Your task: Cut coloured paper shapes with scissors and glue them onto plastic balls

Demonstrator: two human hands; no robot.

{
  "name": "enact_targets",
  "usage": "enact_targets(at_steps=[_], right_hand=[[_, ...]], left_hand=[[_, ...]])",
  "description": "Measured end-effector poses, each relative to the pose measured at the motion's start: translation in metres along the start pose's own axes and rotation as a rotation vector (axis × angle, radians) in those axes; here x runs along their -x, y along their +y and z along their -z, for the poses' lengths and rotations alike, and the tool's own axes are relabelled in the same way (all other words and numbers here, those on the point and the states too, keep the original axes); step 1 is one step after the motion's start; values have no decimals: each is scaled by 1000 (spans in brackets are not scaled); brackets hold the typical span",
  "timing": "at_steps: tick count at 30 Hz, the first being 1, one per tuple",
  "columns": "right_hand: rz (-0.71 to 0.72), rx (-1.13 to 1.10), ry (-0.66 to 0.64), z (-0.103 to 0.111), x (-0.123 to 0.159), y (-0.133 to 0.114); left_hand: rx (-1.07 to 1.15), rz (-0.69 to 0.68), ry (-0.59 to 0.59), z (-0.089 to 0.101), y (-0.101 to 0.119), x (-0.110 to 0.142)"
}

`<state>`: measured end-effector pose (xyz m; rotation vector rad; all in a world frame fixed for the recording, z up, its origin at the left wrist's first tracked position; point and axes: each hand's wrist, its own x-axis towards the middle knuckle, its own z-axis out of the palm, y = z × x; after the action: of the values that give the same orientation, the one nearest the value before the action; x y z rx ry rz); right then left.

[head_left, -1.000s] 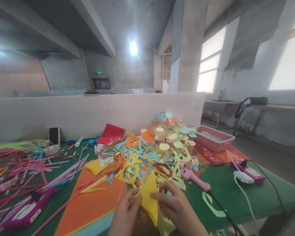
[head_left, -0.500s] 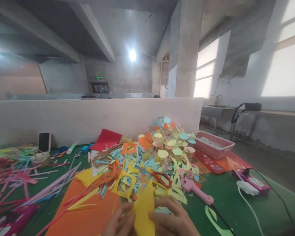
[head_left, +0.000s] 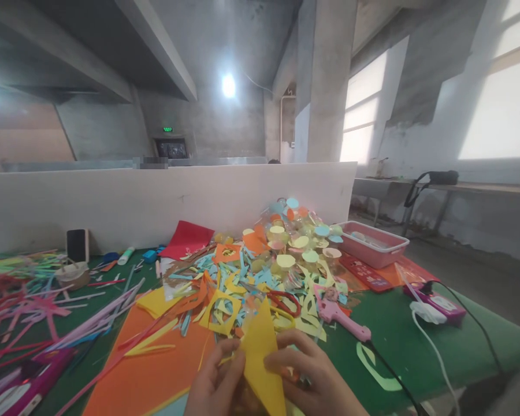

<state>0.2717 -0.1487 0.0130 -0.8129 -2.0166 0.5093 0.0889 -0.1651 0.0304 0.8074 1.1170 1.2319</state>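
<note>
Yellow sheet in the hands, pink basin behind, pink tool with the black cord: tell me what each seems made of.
Yellow sheet: matte paper or thin card, judging by its flat colour and crisp edges; thin foam is possible.
Pink basin: probably semi-gloss moulded plastic, given its smooth walls and rounded rim.
Pink tool: likely hard plastic, with a smooth, evenly coloured handle.

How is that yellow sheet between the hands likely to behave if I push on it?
The yellow sheet is probably light for its size, as it looks thin. It seems fairly stiff: its pointed top stands above the fingers without drooping. Pushed hard, it would likely bend or crease, since nothing visible backs that tip.
</note>
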Motion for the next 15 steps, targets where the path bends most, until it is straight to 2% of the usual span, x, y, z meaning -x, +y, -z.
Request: enact_targets(at_steps=[5, 10, 13, 15], right_hand=[[-17, -7, 14, -2, 0, 4], [-317, -256, 86, -10, -3, 5], [-522, -437, 72, -18, -3, 6], [-590, -540, 81, -23, -4, 8]], left_hand=[[-40, -8, -48, -3, -1, 1], [-121, 6, -89, -2, -5, -1], [-137, 37, -118, -2, -7, -2], [-152, 25, -120, -3, -7, -1]])
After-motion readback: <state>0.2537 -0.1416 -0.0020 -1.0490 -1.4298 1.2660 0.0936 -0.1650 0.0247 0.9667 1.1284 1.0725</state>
